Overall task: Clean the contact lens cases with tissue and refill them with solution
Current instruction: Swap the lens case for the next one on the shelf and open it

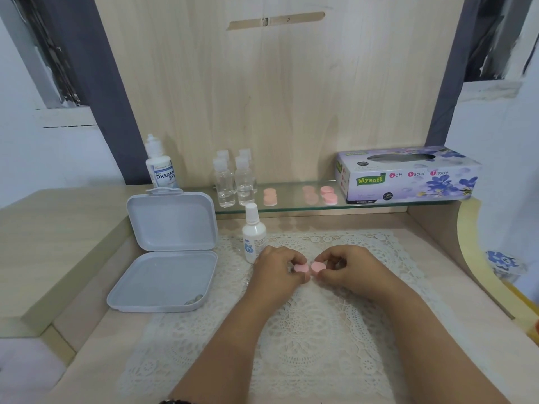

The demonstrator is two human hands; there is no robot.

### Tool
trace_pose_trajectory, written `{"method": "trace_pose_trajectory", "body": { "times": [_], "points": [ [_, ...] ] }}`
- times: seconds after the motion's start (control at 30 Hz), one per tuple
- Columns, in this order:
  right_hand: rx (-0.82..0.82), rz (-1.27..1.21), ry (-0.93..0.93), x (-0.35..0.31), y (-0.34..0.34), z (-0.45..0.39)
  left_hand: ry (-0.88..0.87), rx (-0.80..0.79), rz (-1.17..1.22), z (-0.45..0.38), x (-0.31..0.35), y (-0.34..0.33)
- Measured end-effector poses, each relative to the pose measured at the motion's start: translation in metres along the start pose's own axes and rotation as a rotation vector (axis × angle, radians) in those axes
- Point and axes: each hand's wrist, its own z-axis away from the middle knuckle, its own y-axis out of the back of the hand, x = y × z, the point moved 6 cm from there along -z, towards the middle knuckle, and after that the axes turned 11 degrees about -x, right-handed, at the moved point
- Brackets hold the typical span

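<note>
Left hand [279, 265]: resting low on the lace mat, fingers curled around the left cap of the pink plastic contact lens case [309, 268], pinching it between thumb and fingertips.
Right hand [342, 265]: mirrored beside it, fingers closed on the right cap of the same case.
Pink case: held just above or on the mat, I cannot tell which, between the two hands at the middle of the bench.
White lace doily mat [294, 325]: spread flat over the pale wooden bench [96, 339], both forearms lying across it.
Small white solution bottle with a blue mark [253, 233]: upright on the far left part of the mat, just beside the left hand, cap on.
Grey hinged plastic box [166, 252]: open at the left of the mat, lid tilted up toward the back; something small and dark lies in its near right corner, too small to make out.
Glass shelf [291, 207]: runs along the back, above the bench.
Tall white bottle labelled "Dream Eye" [159, 163]: upright at the shelf's left end, behind the grey box.
Four clear plastic bottles with pale caps [234, 177]: clustered together on the shelf, a little liquid in the bottom of the front two.
More pink lens cases [329, 195]: three lying on the shelf in a row, between the clear bottles and the tissue box.
Lilac flowered "Mysoft" tissue box [408, 176]: lying lengthwise at the right end of the shelf.
</note>
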Motion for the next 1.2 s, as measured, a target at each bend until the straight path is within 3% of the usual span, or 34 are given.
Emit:
{"method": "trace_pose_trajectory", "body": {
  "times": [1.0,1.2],
  "points": [
    [-0.001,-0.055,0.008,-0.0012,0.0008,0.002,0.026,0.015,-0.001,0.0055,0.0088,0.0031],
    [-0.005,0.097,0.003,-0.0009,0.0009,0.0023,0.019,0.013,-0.01,0.0038,0.0063,0.0021]
  ]
}}
